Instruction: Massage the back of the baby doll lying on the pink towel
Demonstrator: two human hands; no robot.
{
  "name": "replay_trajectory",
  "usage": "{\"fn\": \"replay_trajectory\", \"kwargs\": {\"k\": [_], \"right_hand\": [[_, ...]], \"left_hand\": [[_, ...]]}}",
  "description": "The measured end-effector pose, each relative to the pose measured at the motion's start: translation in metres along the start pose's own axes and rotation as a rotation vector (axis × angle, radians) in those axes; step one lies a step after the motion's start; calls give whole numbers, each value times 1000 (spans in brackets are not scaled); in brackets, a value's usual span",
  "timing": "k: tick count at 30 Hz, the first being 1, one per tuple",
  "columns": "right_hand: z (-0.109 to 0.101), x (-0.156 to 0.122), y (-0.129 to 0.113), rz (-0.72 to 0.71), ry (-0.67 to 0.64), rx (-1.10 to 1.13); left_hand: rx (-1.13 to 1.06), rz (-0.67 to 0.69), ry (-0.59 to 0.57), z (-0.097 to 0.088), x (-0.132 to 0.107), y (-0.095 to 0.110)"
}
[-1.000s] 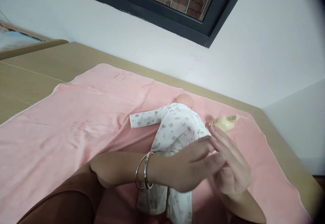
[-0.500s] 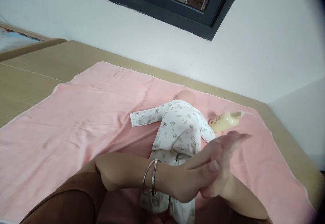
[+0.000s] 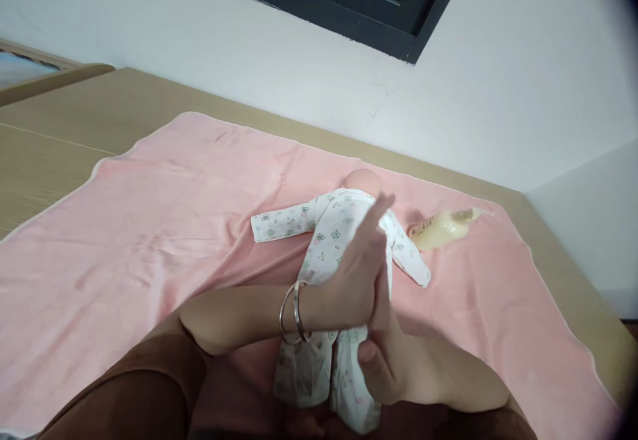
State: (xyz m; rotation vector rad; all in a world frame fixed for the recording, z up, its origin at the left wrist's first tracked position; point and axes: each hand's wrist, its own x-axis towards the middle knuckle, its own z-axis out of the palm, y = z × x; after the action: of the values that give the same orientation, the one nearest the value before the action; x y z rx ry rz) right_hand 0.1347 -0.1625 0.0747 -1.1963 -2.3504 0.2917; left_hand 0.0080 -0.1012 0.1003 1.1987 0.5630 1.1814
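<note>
My left hand (image 3: 351, 284), with two silver bangles (image 3: 298, 314) at the wrist, has its fingers stretched out and partly blurred. Its palm meets that of my right hand (image 3: 393, 353), whose fingers also point up and whose thumb stands off to the side. No object shows between the palms. Beneath them lies a baby doll (image 3: 323, 237) in a white top and trousers with a small print, arms spread. The hands hide part of its body. To its right a pale yellow pump bottle (image 3: 441, 228) rests on its side.
A pink blanket (image 3: 164, 214) with a pale edge lies under the doll and bottle, on a wooden surface (image 3: 144, 98). Behind it rises a white wall (image 3: 299, 68) with a dark window frame (image 3: 393, 44). A raised wooden edge (image 3: 60, 81) is at the far left.
The joined hands have shifted left and turned more upright, one palm sliding along the other. More of the doll's right-side sleeve shows. The view has tilted slightly.
</note>
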Motion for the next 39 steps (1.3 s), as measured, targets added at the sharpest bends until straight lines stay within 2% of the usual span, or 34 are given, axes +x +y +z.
{"fn": "replay_trajectory", "kwargs": {"k": [3,5,7,9,11,13,15,18,20,22,24,27,29,31,33,35,37,39], "right_hand": [[-13,7,-4,-101,-105,91],[-14,16,2,-90,-51,136],[-8,27,15,-54,80,222],[4,41,32,66,176,289],[17,56,50,169,148,263],[28,68,68,179,80,131],[32,77,86,150,23,-14],[28,84,111,136,-21,-69],[26,86,120,229,-14,-41],[29,85,116,375,13,-78],[35,81,105,438,17,-181],[40,75,92,247,-50,-254],[38,74,97,130,-76,-222],[32,76,112,80,-76,-160],[28,80,125,146,-28,-98],[28,82,130,321,47,-56],[31,80,122,466,72,-54],[35,75,107,469,28,-101]], "left_hand": [[81,197,135,-14,25,2],[161,245,184,-23,43,2],[259,212,210,-33,60,-5],[356,168,254,-42,76,-19],[403,127,365,-49,89,-38],[414,65,495,-56,97,-57],[422,31,552,-60,101,-71],[429,45,536,-62,101,-80],[437,56,519,-62,100,-82],[444,59,523,-61,99,-82],[442,47,533,-61,100,-83],[401,-6,544,-63,101,-83],[363,-32,552,-64,101,-83],[343,-37,554,-65,100,-83],[351,-36,548,-65,99,-83],[374,-34,543,-65,98,-83],[393,-34,539,-65,97,-83],[394,-37,541,-66,97,-83]]}}
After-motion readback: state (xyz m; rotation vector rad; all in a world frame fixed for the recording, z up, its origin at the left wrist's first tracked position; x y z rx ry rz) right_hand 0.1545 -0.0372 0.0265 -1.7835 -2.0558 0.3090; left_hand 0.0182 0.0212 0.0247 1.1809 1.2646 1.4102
